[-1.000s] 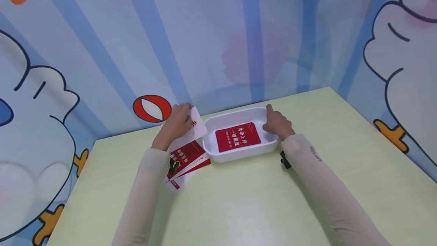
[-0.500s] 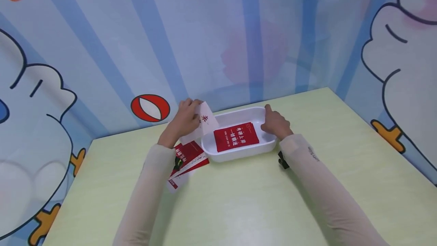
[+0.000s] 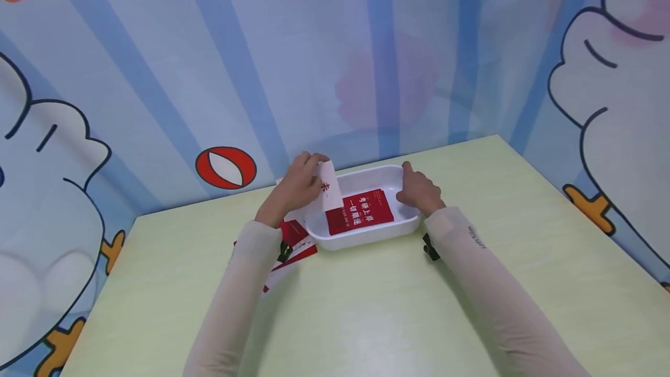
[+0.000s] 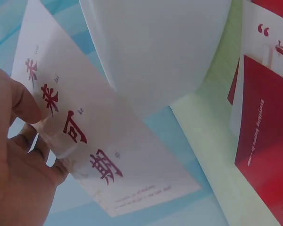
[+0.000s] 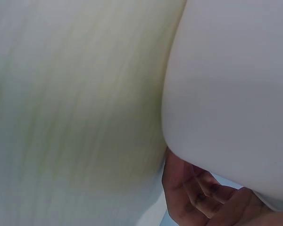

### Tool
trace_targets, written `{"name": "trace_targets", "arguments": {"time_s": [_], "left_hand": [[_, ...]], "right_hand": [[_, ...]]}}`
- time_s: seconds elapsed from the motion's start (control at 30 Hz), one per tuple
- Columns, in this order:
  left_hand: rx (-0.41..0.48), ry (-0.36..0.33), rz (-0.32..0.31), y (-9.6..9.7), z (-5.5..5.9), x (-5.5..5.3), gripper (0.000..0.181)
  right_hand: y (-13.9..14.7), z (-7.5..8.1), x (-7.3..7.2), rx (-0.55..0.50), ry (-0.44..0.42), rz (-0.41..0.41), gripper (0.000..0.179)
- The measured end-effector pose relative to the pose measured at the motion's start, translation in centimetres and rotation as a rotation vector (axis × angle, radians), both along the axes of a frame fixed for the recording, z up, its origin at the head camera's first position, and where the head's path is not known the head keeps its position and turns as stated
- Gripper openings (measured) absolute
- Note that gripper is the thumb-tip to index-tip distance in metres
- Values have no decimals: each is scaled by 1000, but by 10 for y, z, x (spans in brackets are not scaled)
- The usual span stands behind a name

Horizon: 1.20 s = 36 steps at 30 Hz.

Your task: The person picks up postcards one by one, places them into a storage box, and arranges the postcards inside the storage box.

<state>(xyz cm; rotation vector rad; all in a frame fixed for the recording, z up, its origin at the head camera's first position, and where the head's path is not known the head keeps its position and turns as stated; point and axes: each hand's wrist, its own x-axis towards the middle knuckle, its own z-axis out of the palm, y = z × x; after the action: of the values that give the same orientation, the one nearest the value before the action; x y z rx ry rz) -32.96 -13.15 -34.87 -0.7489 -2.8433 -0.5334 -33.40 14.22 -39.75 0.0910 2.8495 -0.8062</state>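
Note:
My left hand (image 3: 299, 185) pinches a white card (image 3: 332, 187) by its edge, over the left end of a white plastic tray (image 3: 369, 240). In the left wrist view, the card (image 4: 80, 113) shows a column of red Chinese characters and tilts beside the tray's end. My right hand (image 3: 420, 192) grips the tray's right end; the right wrist view has those fingers curled at the tray's underside (image 5: 226, 94). Inside the tray lie red cards (image 3: 366, 211) with white lettering. Left of it, a fanned pile of red and white cards (image 3: 299, 252) is partly hidden by my left sleeve.
The pale green table (image 3: 361, 313) meets a cartoon-printed backdrop (image 3: 314, 63) just behind the tray. A similar printed panel (image 3: 617, 132) stands along the right side. A small black device (image 3: 430, 247) shows beneath my right wrist.
My left hand has carried the white card rightward from above the pile to over the tray's left end. The right hand has kept its grip on the tray.

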Motion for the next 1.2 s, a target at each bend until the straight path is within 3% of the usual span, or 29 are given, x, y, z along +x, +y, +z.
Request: {"name": "trace_targets", "arguments": {"time_s": [0.43,0.73,1.0,1.2], "left_hand": [[55,-85,-76,20,0,-6,38],[111,-92,-128,32,-2,-11,38],[155,-61,-217,47,-2,-15,36],[158,-91,-221,57,2,-17,37]], "right_hand": [[1,-4,-1,22,20,5,74],[0,-4,-2,19,20,-1,77],[2,-4,-1,45,36,12,72],[4,-6,-3,46,48,17,72]]}}
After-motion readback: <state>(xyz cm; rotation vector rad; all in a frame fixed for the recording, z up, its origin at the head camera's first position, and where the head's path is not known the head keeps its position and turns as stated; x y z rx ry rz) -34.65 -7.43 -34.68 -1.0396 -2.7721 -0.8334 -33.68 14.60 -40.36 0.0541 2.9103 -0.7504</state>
